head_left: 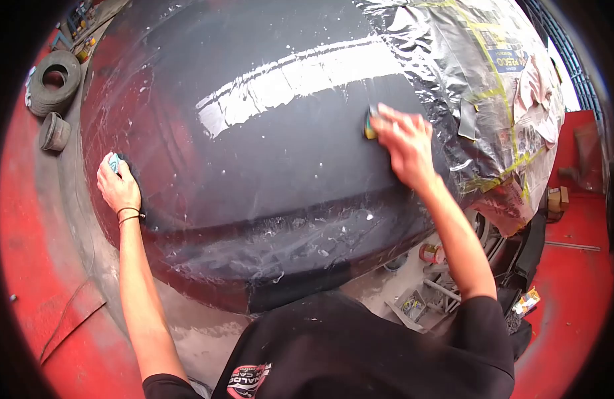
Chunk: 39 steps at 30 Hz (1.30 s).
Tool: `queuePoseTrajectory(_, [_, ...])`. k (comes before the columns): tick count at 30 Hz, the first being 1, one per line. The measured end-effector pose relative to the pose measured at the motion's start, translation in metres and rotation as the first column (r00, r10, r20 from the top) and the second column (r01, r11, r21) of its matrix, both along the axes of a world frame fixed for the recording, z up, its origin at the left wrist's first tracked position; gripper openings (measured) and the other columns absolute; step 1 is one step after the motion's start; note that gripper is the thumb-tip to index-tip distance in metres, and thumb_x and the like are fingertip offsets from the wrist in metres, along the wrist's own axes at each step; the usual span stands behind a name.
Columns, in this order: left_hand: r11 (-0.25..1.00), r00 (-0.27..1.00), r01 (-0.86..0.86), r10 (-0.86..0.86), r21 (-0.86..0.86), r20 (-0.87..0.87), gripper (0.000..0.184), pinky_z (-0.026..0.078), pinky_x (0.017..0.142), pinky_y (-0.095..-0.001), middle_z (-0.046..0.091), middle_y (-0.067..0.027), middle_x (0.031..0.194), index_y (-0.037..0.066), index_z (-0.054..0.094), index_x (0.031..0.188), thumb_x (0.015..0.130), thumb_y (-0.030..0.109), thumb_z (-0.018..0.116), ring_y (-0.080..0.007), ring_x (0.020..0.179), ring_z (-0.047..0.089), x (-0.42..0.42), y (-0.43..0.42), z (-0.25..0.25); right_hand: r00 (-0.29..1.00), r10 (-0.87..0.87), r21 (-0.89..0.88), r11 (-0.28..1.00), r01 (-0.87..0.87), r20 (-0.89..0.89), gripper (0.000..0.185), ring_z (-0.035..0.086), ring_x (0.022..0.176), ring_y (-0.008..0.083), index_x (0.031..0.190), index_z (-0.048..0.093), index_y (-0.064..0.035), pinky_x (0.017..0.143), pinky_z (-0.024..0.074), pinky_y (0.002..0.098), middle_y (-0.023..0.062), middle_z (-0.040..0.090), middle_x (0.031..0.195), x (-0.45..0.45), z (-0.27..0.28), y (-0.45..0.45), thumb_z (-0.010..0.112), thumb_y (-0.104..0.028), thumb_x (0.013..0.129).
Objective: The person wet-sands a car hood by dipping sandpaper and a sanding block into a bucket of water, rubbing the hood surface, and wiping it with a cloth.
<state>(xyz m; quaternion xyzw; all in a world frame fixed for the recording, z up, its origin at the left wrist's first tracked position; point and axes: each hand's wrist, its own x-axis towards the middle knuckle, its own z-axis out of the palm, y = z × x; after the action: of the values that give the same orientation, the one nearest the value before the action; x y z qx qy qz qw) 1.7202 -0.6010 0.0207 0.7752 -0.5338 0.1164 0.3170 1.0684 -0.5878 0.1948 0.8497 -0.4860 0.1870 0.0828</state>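
A big curved vehicle panel (pixel 280 159), dark grey with dull red patches, lies before me, wet and streaked with whitish residue. At its left edge my left hand (pixel 119 189) is closed around a small light-blue and white piece (pixel 114 162), mostly covered by the fingers. My right hand (pixel 407 143) is pressed to the upper right of the panel, its fingers on a small dark and yellow block (pixel 369 128) that looks like a sanding block. Motion blurs those fingertips slightly.
Plastic and paper masking (pixel 493 86) with yellow tape covers the right side. A tire (pixel 54 83) and a grey bucket (pixel 54 132) stand on the floor at left. Metal parts (pixel 443 292) and a red-rimmed can (pixel 431 253) sit below the panel's right edge.
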Motion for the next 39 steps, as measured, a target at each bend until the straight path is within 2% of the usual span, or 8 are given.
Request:
queuePoseTrajectory(5, [1.000, 1.000, 0.004, -0.003, 0.010, -0.027, 0.042, 0.047, 0.116, -0.0526, 0.069, -0.0140, 0.144, 0.015, 0.064, 0.146, 0.108, 0.033, 0.065, -0.0379, 0.136, 0.062, 0.000, 0.005, 0.002, 0.985, -0.132, -0.187, 0.971, 0.151, 0.111, 0.034, 0.070, 0.122, 0.0345, 0.139, 0.078, -0.0358, 0.104, 0.0513, 0.0594, -0.0059, 0.073, 0.146, 0.030, -0.035, -0.204, 0.069, -0.031, 0.107])
queuePoseTrajectory(13, [1.000, 0.999, 0.000, -0.001, -0.022, -0.033, 0.040, 0.048, 0.113, -0.0532, 0.070, -0.0145, 0.139, 0.014, 0.065, 0.143, 0.108, 0.032, 0.065, -0.0390, 0.132, 0.064, -0.004, 0.003, 0.006, 0.995, 0.094, 0.120, 0.988, -0.097, 0.035, 0.051, 0.065, 0.119, 0.0263, 0.137, 0.080, -0.0340, 0.109, 0.0405, 0.0487, -0.0014, 0.071, 0.150, 0.039, -0.009, 0.037, 0.084, -0.014, 0.090])
queuePoseTrajectory(20, [0.998, 0.999, 0.038, -0.039, -0.056, -0.018, 0.038, 0.048, 0.114, -0.0520, 0.069, -0.0154, 0.138, 0.012, 0.067, 0.140, 0.107, 0.029, 0.067, -0.0398, 0.131, 0.063, -0.005, 0.005, 0.006, 0.968, -0.150, -0.114, 0.978, 0.175, 0.201, 0.029, 0.064, 0.124, 0.0351, 0.135, 0.079, -0.0311, 0.108, 0.0508, 0.0529, -0.0013, 0.071, 0.147, 0.086, -0.037, -0.215, 0.067, -0.028, 0.109])
queuePoseTrajectory(29, [0.976, 0.970, 0.212, -0.215, -0.042, -0.108, 0.047, 0.040, 0.124, -0.0578, 0.063, -0.0154, 0.156, 0.017, 0.062, 0.155, 0.111, 0.035, 0.063, -0.0371, 0.149, 0.055, -0.019, 0.001, 0.007, 0.923, -0.041, 0.037, 0.999, 0.029, 0.383, 0.037, 0.069, 0.108, 0.0276, 0.137, 0.079, -0.0199, 0.098, 0.0522, 0.0405, 0.0050, 0.078, 0.124, 0.116, -0.023, 0.037, 0.082, -0.023, 0.100])
queuePoseTrajectory(31, [0.966, 0.999, -0.036, 0.024, 0.255, 0.047, 0.062, 0.015, 0.126, -0.0847, 0.039, -0.0154, 0.179, 0.034, 0.047, 0.170, 0.112, 0.049, 0.060, -0.0368, 0.170, 0.025, -0.067, 0.012, 0.042, 0.230, -0.377, 0.424, 0.882, -0.208, 0.897, 0.042, 0.070, 0.095, 0.0185, 0.138, 0.078, -0.0104, 0.086, 0.0546, 0.0323, 0.0029, 0.079, 0.112, 0.113, -0.005, 0.045, 0.085, -0.031, 0.102])
queuePoseTrajectory(34, [0.978, 0.976, 0.201, -0.205, 0.064, 0.072, 0.064, 0.023, 0.133, -0.0678, 0.045, -0.0223, 0.174, 0.020, 0.049, 0.169, 0.111, 0.041, 0.066, -0.0398, 0.167, 0.032, -0.152, 0.028, 0.116, -0.346, -0.591, 0.336, 0.749, -0.571, 0.728, 0.044, 0.075, 0.101, 0.0190, 0.135, 0.071, -0.0077, 0.083, 0.0583, 0.0331, 0.0059, 0.077, 0.114, 0.097, 0.015, 0.055, 0.078, -0.041, 0.108])
queuePoseTrajectory(36, [0.741, 0.624, 0.652, -0.646, -0.162, -0.441, 0.065, 0.034, 0.132, -0.0539, 0.052, -0.0217, 0.168, 0.010, 0.051, 0.167, 0.110, 0.034, 0.071, -0.0369, 0.161, 0.042, -0.213, 0.036, 0.160, -0.456, -0.655, 0.225, 0.687, -0.691, 0.603, 0.046, 0.077, 0.106, 0.0246, 0.141, 0.066, -0.0081, 0.083, 0.0612, 0.0372, 0.0092, 0.077, 0.119, 0.099, 0.021, 0.066, 0.071, -0.044, 0.112])
queuePoseTrajectory(39, [0.521, -0.413, 0.699, -0.267, -0.491, -0.871, 0.071, 0.050, 0.121, -0.0432, 0.060, -0.0184, 0.160, 0.006, 0.050, 0.165, 0.108, 0.038, 0.077, -0.0285, 0.145, 0.060, -0.313, 0.057, 0.195, -0.472, -0.744, 0.135, 0.591, -0.796, 0.473, 0.055, 0.076, 0.107, 0.0242, 0.143, 0.064, -0.0089, 0.080, 0.0626, 0.0368, 0.0105, 0.077, 0.121, 0.110, 0.021, 0.079, 0.060, -0.056, 0.114])
